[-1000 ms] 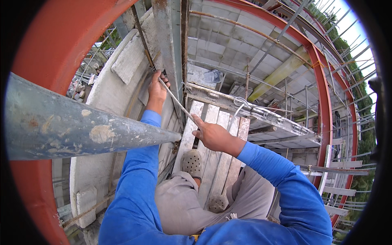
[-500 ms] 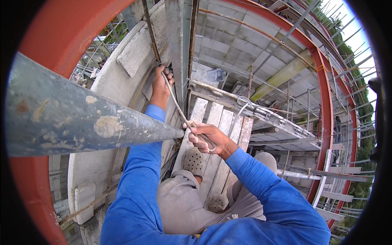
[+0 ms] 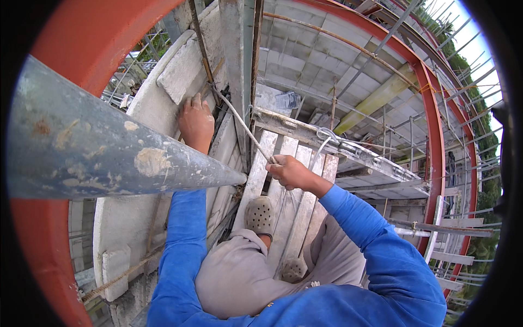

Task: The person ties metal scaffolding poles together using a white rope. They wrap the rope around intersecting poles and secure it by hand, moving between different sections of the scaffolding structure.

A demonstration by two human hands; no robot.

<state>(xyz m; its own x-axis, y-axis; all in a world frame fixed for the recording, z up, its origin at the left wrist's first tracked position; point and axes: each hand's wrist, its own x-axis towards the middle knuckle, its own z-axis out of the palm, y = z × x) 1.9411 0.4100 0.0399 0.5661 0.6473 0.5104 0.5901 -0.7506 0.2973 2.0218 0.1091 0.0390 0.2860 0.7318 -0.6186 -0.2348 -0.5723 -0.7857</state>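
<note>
A thin pale rope (image 3: 245, 123) runs straight from beside a rusty steel bar (image 3: 202, 43) to my right hand (image 3: 293, 173). That hand is closed around it, above the plank platform. My left hand (image 3: 196, 122) lies on the rough grey panel (image 3: 144, 103), fingers stretched over its surface and off the rope. A thick, plaster-spotted grey metal pipe (image 3: 131, 152) slants across in front of my left forearm, hiding part of it. The place where the rope meets the bar is small and dark, so any knot there cannot be made out.
White wooden planks (image 3: 297, 163) lie under my feet, with gaps between them. A red steel beam (image 3: 38, 240) stands close on the left, and another red frame (image 3: 436, 147) on the right. A metal upright (image 3: 232, 60) rises ahead. Scaffold tubes and a lower ledge (image 3: 381, 169) lie beyond.
My left hand has let go near the bar and shifted left and nearer onto the panel. My right hand has moved right with the rope, which now looks straighter.
</note>
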